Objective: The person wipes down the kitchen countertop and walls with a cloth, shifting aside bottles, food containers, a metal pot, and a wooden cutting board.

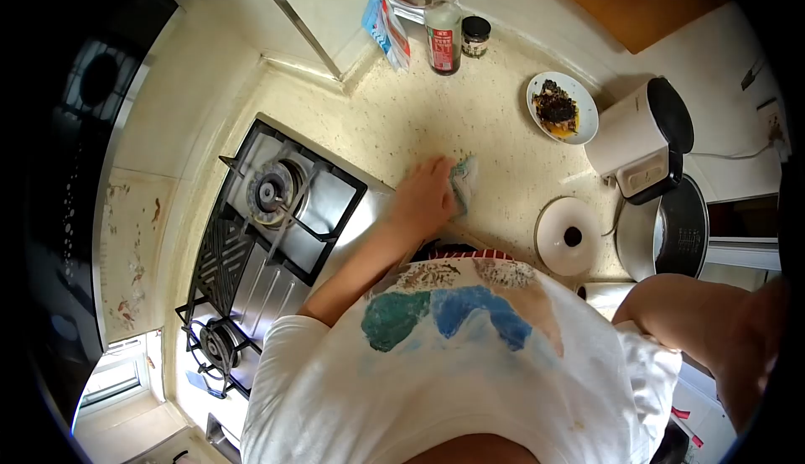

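My left hand [426, 191] rests on the speckled cream countertop [495, 128], just right of the gas stove's edge. Its fingers press on a crumpled pale cloth [464, 184] with a green-blue edge, which shows beside the fingertips. My right hand [761, 342] is raised at the dark right rim of the view. Shadow hides most of its fingers, and I cannot make out anything in it.
A gas stove [314, 212] lies left. Behind stand a bottle [444, 32], a dark jar [475, 38] and a blue-white packet [387, 32]. Rightward are a plate of dark food [590, 112], a white appliance [629, 128], a white disc [553, 250] and a metal pot [641, 237].
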The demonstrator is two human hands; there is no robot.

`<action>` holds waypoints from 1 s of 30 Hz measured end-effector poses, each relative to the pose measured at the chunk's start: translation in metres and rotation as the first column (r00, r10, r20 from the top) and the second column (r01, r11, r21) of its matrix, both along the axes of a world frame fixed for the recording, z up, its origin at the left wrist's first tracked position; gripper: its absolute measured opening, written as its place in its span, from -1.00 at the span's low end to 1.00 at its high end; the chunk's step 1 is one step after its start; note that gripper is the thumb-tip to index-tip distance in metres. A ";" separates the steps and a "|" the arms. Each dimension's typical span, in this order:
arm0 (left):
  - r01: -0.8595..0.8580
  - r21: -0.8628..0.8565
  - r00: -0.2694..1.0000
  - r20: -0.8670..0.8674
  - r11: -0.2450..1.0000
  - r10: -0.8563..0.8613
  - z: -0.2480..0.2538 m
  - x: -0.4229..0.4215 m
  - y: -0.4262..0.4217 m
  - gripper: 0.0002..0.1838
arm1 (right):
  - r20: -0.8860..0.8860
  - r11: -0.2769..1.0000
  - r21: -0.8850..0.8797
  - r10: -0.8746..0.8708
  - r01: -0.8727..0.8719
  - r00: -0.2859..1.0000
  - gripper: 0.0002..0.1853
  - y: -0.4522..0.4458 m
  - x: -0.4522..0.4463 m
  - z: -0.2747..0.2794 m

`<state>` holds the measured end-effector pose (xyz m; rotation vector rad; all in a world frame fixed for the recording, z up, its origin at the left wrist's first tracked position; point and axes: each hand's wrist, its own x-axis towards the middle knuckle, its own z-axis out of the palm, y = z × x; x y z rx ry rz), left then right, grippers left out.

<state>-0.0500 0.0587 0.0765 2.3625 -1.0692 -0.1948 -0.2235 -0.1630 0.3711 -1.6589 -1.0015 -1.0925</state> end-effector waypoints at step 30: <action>0.250 -0.961 0.199 -0.065 0.115 -0.978 0.264 -0.043 0.021 -0.50 | 0.179 0.952 -0.294 -0.031 0.084 0.983 -0.82 -0.002 -0.017 0.057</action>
